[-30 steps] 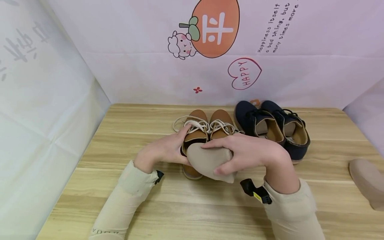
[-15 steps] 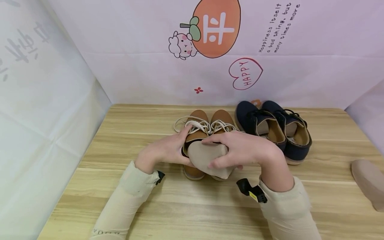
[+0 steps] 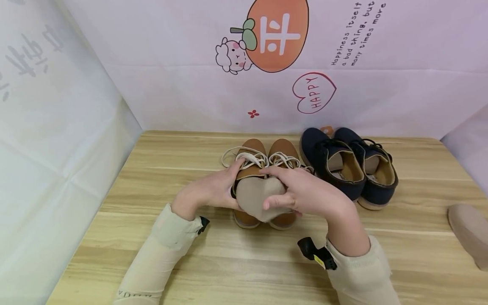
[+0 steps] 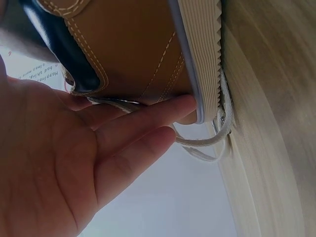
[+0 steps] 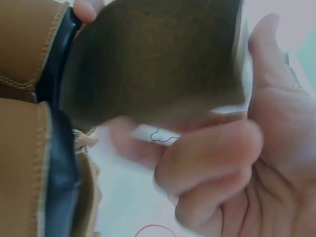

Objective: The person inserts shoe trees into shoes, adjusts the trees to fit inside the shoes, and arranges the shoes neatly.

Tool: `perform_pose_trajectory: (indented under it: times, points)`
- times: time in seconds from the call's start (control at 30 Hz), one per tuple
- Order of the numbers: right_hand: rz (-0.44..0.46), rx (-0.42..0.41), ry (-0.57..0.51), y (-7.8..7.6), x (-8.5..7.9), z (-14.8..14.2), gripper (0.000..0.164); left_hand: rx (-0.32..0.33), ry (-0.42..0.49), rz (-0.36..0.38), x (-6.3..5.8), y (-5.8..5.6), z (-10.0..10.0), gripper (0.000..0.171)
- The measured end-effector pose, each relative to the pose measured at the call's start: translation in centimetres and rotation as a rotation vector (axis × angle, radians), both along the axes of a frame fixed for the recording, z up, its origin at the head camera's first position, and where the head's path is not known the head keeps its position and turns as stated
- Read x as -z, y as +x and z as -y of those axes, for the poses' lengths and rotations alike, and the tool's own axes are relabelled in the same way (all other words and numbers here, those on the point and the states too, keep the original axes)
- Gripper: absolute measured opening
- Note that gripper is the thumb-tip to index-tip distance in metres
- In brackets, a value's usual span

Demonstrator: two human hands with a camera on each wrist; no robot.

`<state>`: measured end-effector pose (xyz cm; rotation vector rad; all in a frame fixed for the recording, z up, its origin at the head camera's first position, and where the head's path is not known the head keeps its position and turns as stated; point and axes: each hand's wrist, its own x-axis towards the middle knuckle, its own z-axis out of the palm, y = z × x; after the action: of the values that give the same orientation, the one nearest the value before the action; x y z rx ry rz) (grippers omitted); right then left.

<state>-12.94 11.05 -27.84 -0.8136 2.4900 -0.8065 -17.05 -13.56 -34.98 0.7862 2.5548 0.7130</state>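
Note:
A pair of brown lace-up shoes stands side by side on the table; the left shoe (image 3: 253,146) has loose white laces and the right shoe (image 3: 283,148) touches it. My left hand (image 3: 217,191) grips the left shoe by its outer side, its fingers lying along the brown upper (image 4: 128,49) in the left wrist view. Above the shoe openings, my right hand (image 3: 314,192) holds a beige shoe insert (image 3: 251,198) between thumb and fingers. In the right wrist view the insert (image 5: 148,59) looks dark, its rounded end against the left shoe's dark collar.
Behind to the right stand two navy shoes (image 3: 348,189) with black laces and beige inserts in their toes. Another beige insert (image 3: 469,233) lies at the right of the wooden table (image 3: 236,271). A printed cloth (image 3: 183,93) hangs along the back edge.
My right hand has moved left and turned the insert, which now sits more squarely over the brown shoes' openings. My left hand keeps its place on the left shoe.

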Motion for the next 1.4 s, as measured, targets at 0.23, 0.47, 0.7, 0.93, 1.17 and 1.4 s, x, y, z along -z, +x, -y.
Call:
perform_pose_trajectory:
  times: [0.23,0.47,0.7,0.93,1.17,1.4]
  points:
    - [-0.138,-0.025,-0.078,0.4,1.5,0.3,0.053,-0.001,0.007,0.019,0.1,0.0,0.0,0.132]
    - [-0.194,0.027,-0.116,0.2,2.0,0.6,0.058,0.006,0.013,0.007,0.1,-0.1,0.1,0.131]
    - [-0.262,0.030,-0.184,-0.7,2.8,0.5,0.069,0.002,0.019,-0.009,0.0,-0.3,0.0,0.125]
    - [-0.128,0.020,-0.179,-1.1,3.7,0.9,0.078,-0.006,-0.009,-0.009,-0.1,-0.2,0.0,0.132]
    - [-0.093,0.015,-0.169,-1.3,3.9,1.0,0.074,-0.016,0.003,-0.010,-0.2,-0.2,0.1,0.131]
    - [-0.098,-0.001,-0.155,-1.4,4.4,1.0,0.066,-0.008,0.016,-0.007,-0.1,-0.1,0.0,0.130]
